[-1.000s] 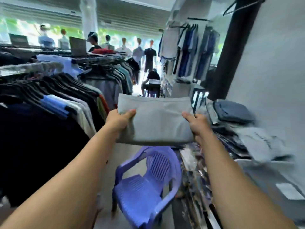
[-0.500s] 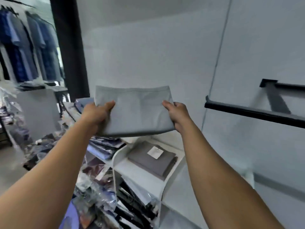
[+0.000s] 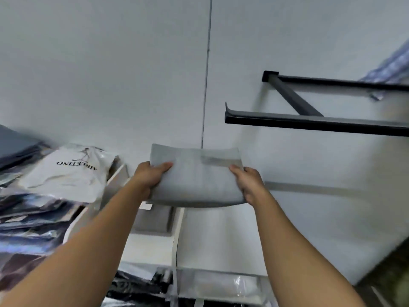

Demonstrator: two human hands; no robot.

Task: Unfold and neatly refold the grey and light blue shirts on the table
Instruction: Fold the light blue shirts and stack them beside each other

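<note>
A glossy white bag (image 3: 66, 173) tops a crinkled pile of packed clothes at the left. The left hand (image 3: 148, 178) grips the left edge of the folded grey shirt (image 3: 197, 180), thumb on top. The soft, flat rectangle sags slightly, held in the air above a white shelf (image 3: 150, 249). The right hand (image 3: 250, 182) grips its right edge. Black metal rails (image 3: 309, 122) jut from the smooth wall, well apart.
</note>
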